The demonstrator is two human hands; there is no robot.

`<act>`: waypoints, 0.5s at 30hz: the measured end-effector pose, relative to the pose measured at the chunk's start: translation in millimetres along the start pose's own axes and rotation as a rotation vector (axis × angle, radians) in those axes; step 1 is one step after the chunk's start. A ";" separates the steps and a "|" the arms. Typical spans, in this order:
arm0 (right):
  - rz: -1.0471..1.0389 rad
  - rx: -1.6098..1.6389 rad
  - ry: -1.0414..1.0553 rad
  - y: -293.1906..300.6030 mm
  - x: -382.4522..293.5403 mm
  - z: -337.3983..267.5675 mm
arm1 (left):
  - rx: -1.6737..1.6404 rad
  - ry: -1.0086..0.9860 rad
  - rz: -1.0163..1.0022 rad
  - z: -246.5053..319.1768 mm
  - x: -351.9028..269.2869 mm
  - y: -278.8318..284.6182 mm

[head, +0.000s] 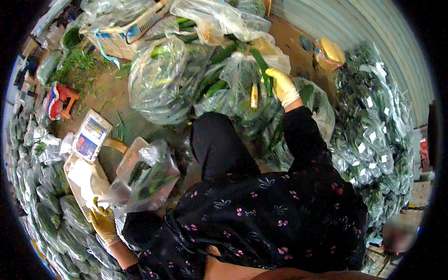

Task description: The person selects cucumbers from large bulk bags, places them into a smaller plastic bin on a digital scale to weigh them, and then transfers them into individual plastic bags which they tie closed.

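In a yellow glove, my right hand (282,85) grips a long green cucumber (260,68) above large clear plastic bags (241,75) of cucumbers. A yellow-handled tool (254,96) lies on the bags just left of it. My left hand (102,220), also in a yellow glove, is at the lower left with fingers bent, by the edge of a beige plastic basket (77,199). Whether its fingers pinch the clear plastic beside them cannot be told. Right of that hand, a clear bag holding cucumbers (152,180) rests in a pale crate (132,154).
A white box with a printed label (91,135) sits on the basket. Bagged green produce is piled at the left (52,196) and right (378,133). A carton (115,43) stands at the upper left, near a small orange stool (66,101). Another person (400,232) is at the lower right.
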State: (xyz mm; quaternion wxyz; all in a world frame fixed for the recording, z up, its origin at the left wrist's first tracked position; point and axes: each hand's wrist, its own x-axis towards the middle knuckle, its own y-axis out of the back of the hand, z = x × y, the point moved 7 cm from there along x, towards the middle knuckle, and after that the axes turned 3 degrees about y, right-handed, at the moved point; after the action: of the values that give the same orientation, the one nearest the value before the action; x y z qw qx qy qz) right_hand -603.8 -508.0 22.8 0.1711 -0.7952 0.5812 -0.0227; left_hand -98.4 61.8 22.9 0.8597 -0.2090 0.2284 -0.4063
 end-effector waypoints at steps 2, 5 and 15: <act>0.026 -0.069 0.016 21.0 -8.1 -11.6 | -0.046 0.060 0.114 -8.3 -4.6 29.6; 0.056 -0.077 0.099 29.6 -17.6 -24.3 | 0.201 0.033 0.230 -12.5 -6.4 45.2; 0.151 -1.287 0.250 -12.9 -10.5 9.6 | 1.468 -0.116 0.100 -25.4 -7.0 25.5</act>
State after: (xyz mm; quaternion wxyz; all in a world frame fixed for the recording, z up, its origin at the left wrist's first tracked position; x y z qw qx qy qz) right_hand -593.1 -492.5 19.3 -0.4061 -0.6872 0.5483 0.2494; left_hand -101.2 77.8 -10.0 0.8065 0.4095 -0.1389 -0.4032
